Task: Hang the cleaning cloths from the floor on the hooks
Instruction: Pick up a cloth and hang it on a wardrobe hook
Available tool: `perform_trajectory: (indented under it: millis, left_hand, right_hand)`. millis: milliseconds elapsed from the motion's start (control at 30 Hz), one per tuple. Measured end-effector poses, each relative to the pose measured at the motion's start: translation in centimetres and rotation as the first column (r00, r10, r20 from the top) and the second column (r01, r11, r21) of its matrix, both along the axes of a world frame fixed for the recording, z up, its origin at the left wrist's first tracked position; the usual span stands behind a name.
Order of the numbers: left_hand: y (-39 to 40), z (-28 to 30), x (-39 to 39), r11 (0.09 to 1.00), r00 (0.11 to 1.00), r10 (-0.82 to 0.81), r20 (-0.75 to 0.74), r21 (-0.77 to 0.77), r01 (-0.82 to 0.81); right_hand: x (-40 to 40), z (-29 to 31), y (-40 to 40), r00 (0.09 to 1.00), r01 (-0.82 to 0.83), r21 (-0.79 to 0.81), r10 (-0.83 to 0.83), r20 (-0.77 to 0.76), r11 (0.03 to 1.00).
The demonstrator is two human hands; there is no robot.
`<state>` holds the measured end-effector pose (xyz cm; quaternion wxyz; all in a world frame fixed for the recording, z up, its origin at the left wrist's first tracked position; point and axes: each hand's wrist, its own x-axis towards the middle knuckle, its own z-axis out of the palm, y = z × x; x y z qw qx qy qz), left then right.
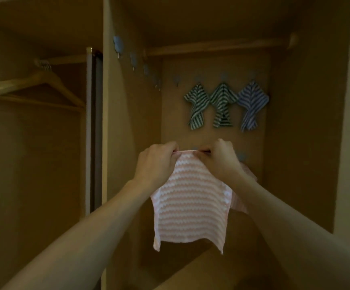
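hanging step: left hand (pixel 156 162) and right hand (pixel 219 159) each pinch the pink cloth (pixel 191 197) top edge, below the three hung cloths (pixel 222 105). next: loop onto the hook (pixel 242 156) just right.

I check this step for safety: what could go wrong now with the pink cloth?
The hook behind the pink cloth is mostly hidden by the left hand and right hand, so the cloth may miss it and drop. A second pink cloth hangs close at the right and could be knocked off.
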<state>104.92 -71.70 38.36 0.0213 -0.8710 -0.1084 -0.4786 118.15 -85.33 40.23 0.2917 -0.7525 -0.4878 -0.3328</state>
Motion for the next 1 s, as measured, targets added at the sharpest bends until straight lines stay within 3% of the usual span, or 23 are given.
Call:
perform_trajectory:
  millis: [267, 433, 700, 1000]
  left_hand:
    - [5.6, 1.0, 8.1, 0.998, 0.997, 0.067, 0.05, 0.001, -0.067]
    - [8.7, 2.5, 13.7, 0.996, 0.992, 0.08, 0.099, 0.032, -0.083]
    - [13.7, 6.3, 20.3, 0.991, 0.96, 0.129, 0.25, 0.005, -0.135]
    - [18.8, 13.6, 24.4, 0.982, 0.906, 0.168, 0.387, 0.011, -0.187]
  right_hand:
    - [7.6, 1.1, 6.6, 0.998, -0.054, 0.083, 0.057, -0.033, 0.995]
    - [13.9, 2.6, 10.8, 0.978, -0.158, 0.181, 0.18, -0.108, 0.971]
    - [20.1, 7.1, 15.6, 0.964, -0.265, 0.205, 0.263, 0.039, 0.942]
    - [21.9, 15.8, 20.7, 0.984, -0.112, 0.242, 0.073, 0.166, 0.964]
